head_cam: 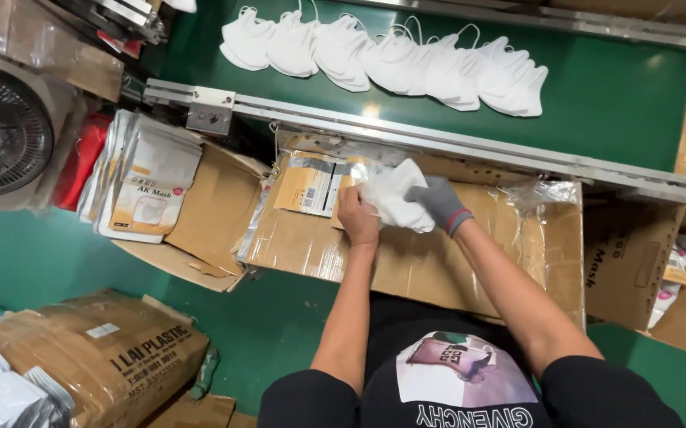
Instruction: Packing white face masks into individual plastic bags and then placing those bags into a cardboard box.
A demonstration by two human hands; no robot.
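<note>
Your left hand (356, 214) pinches pouch (321, 184) open on cardboard box (438, 261); gloved right hand (438, 202) grips white mask (394, 194), feeding it in. Far: masks on belt (390, 59) w/in reach.

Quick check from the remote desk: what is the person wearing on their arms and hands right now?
The left hand is bare, with no glove. The right hand wears a grey knit glove with a red band at its cuff. Both forearms are uncovered; short black sleeves end above the elbows. No watch or jewellery shows.
</note>
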